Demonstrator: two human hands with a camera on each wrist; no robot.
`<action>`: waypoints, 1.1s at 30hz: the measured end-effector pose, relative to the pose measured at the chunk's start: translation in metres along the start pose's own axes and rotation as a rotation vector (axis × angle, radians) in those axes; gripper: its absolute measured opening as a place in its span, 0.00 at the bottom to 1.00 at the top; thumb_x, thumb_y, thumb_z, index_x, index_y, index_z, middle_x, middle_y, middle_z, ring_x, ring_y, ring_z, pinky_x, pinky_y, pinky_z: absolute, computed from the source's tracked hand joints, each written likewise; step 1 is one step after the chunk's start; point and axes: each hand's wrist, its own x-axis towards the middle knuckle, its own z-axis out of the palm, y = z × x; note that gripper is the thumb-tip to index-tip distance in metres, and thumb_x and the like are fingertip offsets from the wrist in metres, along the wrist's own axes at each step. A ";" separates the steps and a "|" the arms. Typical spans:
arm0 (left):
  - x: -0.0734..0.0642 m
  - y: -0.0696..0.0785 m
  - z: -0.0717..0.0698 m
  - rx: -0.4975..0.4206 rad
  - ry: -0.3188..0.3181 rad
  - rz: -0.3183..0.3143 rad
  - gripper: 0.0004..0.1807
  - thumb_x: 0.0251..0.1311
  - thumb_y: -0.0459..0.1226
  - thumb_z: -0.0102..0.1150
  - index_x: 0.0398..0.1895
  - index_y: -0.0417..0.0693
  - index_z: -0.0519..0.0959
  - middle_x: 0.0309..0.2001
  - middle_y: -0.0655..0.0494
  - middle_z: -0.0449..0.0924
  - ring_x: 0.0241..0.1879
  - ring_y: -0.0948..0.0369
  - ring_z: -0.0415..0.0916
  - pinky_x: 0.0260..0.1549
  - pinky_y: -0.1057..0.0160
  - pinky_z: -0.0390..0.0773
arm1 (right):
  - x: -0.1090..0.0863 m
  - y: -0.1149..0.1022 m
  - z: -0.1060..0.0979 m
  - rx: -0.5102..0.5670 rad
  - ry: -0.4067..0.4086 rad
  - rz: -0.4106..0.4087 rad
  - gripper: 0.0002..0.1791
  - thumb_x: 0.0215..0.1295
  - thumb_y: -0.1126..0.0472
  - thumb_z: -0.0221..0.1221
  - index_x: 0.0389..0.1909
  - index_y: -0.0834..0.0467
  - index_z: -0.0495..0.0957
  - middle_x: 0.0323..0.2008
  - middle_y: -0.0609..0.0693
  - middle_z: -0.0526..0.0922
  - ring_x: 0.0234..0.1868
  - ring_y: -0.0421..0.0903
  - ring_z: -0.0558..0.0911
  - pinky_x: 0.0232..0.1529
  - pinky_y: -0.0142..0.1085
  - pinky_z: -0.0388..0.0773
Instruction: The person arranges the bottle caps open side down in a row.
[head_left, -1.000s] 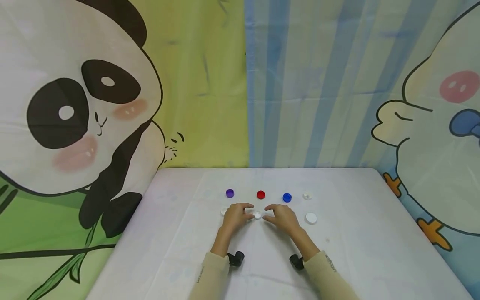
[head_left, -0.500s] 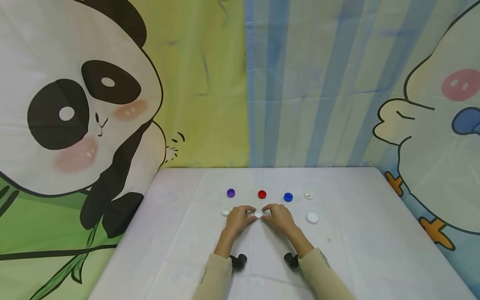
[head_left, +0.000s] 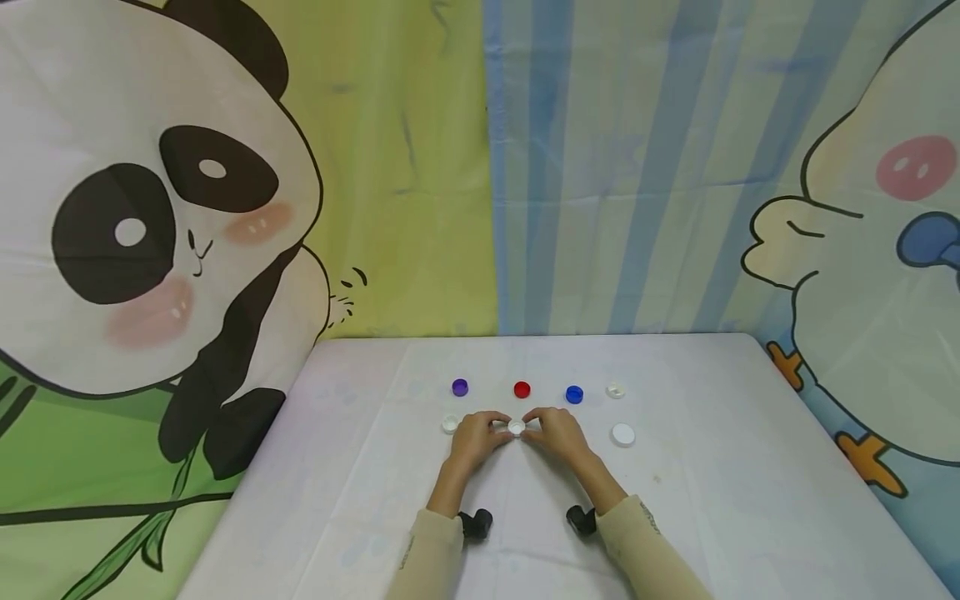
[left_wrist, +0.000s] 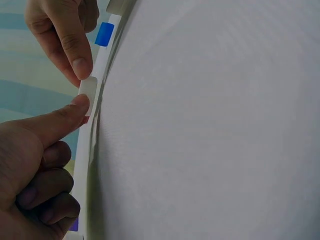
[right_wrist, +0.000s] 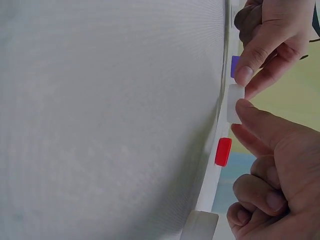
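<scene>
A small white bottle cap (head_left: 517, 427) is pinched between both hands, near the middle of the table. My left hand (head_left: 474, 440) grips its left side with thumb and forefinger. From the other side, my right hand (head_left: 559, 436) does the same. The wrist views show the white cap (left_wrist: 89, 95) edge-on between the fingertips; the other fingers of the left hand (left_wrist: 30, 170) and the right hand (right_wrist: 282, 172) are curled in. How far the cap is from the tabletop is hard to tell.
Behind the hands stand a purple cap (head_left: 460, 387), a red cap (head_left: 522, 389), a blue cap (head_left: 574, 394) and a whitish cap (head_left: 615, 390). A white ring-like cap (head_left: 450, 423) lies left, a larger white cap (head_left: 622, 435) right. White cloth covers the table (head_left: 360, 500).
Both hands have closed in from either side and now pinch the white cap, which appears slightly raised or tilted. The other caps have not moved.
</scene>
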 end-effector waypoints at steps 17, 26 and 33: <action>-0.008 0.019 -0.046 -0.219 0.058 0.174 0.16 0.50 0.47 0.62 0.42 0.54 0.80 0.15 0.63 0.65 0.15 0.69 0.59 0.13 0.72 0.59 | -0.017 -0.024 -0.038 0.292 0.186 -0.108 0.18 0.49 0.45 0.63 0.39 0.49 0.81 0.11 0.41 0.59 0.13 0.35 0.58 0.13 0.28 0.55; -0.021 0.047 -0.061 -0.288 0.072 0.264 0.15 0.50 0.47 0.61 0.43 0.58 0.80 0.15 0.64 0.63 0.15 0.69 0.58 0.13 0.72 0.60 | -0.035 -0.029 -0.062 0.317 0.273 -0.291 0.17 0.49 0.48 0.64 0.42 0.46 0.80 0.11 0.37 0.56 0.14 0.34 0.57 0.15 0.27 0.56; -0.026 0.063 -0.062 -0.361 0.070 0.336 0.15 0.49 0.46 0.62 0.42 0.56 0.80 0.14 0.62 0.62 0.15 0.69 0.58 0.13 0.72 0.60 | -0.049 -0.029 -0.075 0.276 0.374 -0.385 0.17 0.45 0.53 0.68 0.39 0.49 0.81 0.11 0.36 0.57 0.17 0.35 0.57 0.19 0.29 0.56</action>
